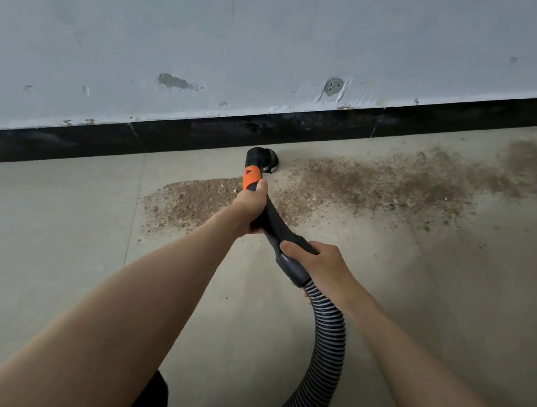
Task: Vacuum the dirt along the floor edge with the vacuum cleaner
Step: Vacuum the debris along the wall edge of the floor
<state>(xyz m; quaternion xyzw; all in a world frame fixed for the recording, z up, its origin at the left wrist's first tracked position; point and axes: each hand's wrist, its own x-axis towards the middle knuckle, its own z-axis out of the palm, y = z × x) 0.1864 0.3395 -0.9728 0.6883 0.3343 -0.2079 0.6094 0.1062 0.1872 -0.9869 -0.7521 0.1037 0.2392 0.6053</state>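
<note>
Nozzle: the black nozzle (260, 159) sits on the floor (52, 244) just beside the black skirting (167, 133), in a small bare patch with dirt on either side of it.
Left hand: the left hand (248, 209) is wrapped round the wand (270, 218) just below its orange collar (250, 177), thumb lying along the top.
Right hand: the right hand (317, 265) grips the black cuff where the ribbed hose (328, 339) joins the wand; the fingers curl underneath, out of sight.
Dirt: a brown gritty band of dirt (381, 183) runs along the floor near the skirting, thick to the right of the nozzle and thinning into a smear at the far right; a denser patch lies left of and below the nozzle, partly behind the left hand.
Done: judging by the bare patch at the nozzle, only a small area looks cleaned.
Left: nearly all of the band, on both sides, probably needs passes yet.
Wall: scuffed grey wall (281, 35) above the skirting.
</note>
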